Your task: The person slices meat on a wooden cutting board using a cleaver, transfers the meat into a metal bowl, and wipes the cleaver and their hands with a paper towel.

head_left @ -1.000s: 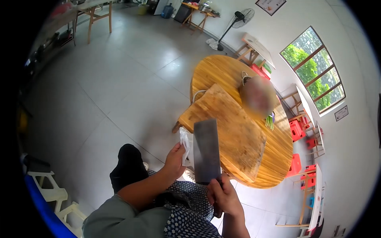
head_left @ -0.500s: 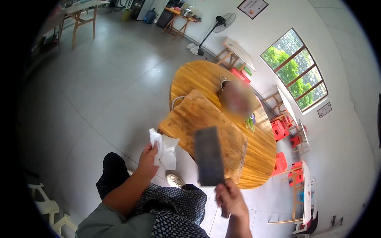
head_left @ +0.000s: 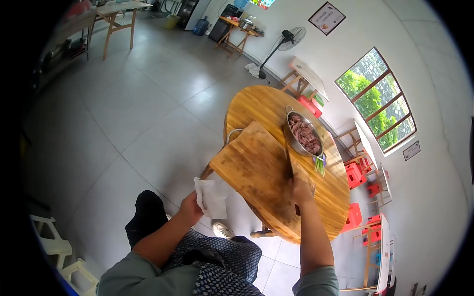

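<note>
My left hand (head_left: 189,208) grips a crumpled white paper towel (head_left: 212,201), held in front of the near left side of the table. Over the right part of the wooden cutting board (head_left: 249,160), my right hand (head_left: 301,191) is closed around the handle of a cleaver (head_left: 290,159). Its blade appears nearly edge-on and points toward a steel bowl; whether it touches the board I cannot tell. That bowl (head_left: 288,136) stands beyond the board and holds pieces of raw meat (head_left: 304,133). Green stalks (head_left: 320,166) lie beside the bowl.
The board rests on a round wooden table (head_left: 247,98). Red stools (head_left: 353,173) and folding tables (head_left: 364,139) line the right wall. A standing fan (head_left: 289,39) is at the back. White plastic stools (head_left: 52,241) stand at lower left.
The cleaver has gone from the near edge, broad side showing, to the board's right side, blade now edge-on. The paper towel stays in my left hand. The view has shifted slightly.
</note>
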Demonstrator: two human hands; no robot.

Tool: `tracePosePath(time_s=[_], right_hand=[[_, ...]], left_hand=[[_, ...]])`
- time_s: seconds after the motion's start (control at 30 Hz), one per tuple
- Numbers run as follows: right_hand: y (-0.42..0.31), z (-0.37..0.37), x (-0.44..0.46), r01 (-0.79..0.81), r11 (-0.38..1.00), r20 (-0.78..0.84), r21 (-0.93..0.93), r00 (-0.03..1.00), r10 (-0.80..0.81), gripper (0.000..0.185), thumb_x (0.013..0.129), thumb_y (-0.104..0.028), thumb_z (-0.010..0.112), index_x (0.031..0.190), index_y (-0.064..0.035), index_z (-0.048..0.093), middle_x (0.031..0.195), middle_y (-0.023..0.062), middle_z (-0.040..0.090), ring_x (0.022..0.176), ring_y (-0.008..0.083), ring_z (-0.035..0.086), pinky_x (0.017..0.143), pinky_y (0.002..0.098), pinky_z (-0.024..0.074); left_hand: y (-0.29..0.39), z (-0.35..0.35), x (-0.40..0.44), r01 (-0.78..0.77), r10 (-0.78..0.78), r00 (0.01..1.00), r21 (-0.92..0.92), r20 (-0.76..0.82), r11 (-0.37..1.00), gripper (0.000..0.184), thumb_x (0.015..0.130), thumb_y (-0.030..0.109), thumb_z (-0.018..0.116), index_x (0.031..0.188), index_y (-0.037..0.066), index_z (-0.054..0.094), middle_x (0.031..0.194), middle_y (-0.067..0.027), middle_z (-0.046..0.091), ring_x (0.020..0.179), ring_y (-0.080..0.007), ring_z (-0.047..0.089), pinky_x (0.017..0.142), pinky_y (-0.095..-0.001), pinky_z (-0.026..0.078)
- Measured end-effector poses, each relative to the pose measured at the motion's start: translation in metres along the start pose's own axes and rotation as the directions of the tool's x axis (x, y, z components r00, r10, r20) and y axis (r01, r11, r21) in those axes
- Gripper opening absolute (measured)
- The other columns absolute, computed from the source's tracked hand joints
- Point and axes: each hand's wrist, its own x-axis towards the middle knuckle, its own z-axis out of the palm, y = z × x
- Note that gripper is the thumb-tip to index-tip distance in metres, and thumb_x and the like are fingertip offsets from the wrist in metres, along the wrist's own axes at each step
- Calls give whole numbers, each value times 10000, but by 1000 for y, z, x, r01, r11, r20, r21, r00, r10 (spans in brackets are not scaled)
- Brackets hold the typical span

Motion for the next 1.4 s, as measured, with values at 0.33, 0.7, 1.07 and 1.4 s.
tracePosePath(time_s=[0.33,0.7,1.07,1.4], right_hand=[[-132,-65,-24,233,884,135,405,941,-310,214,960,-169,563,1086,-4,512,870,317,634,876,495,619,739,536,483],[-175,-59,-84,94,726,267,681,891,-366,136,1030,-184,504,1040,-50,490,695,139,588,507,251,582,484,379,469],[-173,-41,-125,-440,-40,425,897,884,-195,77,1058,-161,456,1083,-90,472,731,28,494,483,108,474,420,245,395],[-170,-55,-147,-508,-17,499,861,851,-166,154,1045,-138,484,948,-67,387,702,41,505,495,123,503,437,254,381]], left_hand=[[2,41,26,-46,54,980,-47,190,998,399,1040,241,425,1373,40,514,1348,-103,578,1251,-259,549,1086,-420,426],[0,48,2,-71,83,992,-127,92,989,361,1028,308,429,1260,75,578,1183,-82,640,1117,-249,605,1000,-418,459],[6,86,-35,-57,49,987,43,156,997,382,1043,271,507,1365,65,521,1218,-74,634,1118,-202,619,985,-368,491],[-10,77,-28,-122,104,992,277,77,953,366,992,14,537,1356,30,514,1198,-65,637,1083,-168,634,955,-336,519]])
